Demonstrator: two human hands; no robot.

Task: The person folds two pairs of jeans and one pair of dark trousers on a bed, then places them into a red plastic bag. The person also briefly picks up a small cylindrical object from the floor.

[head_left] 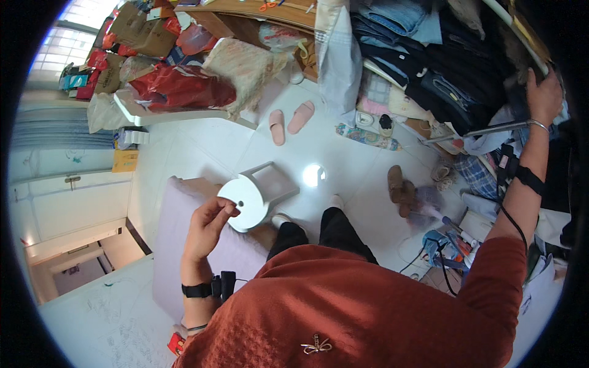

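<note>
My left hand (208, 228) is raised in front of me with thumb and fingers pinched together. Whatever may be between the fingertips is too small to make out. Beneath it in the picture lies a white stool (250, 214) with a round seat and a hole in the middle. Stretched far out to the right, my right hand (546, 98) has its fingers around a curved white pole (514, 26). Piled dark clothes (457, 80) and folded jeans (392, 17) are to the left of that hand. A metal bar (494, 130) juts out below it.
Pink slippers (301, 118) and brown shoes (401, 191) lie on the tiled floor. A lavender-covered block (184, 230) stands at my left. A red bag (178, 87) rests on a white surface at the back. Cables (443, 264) hang at the lower right.
</note>
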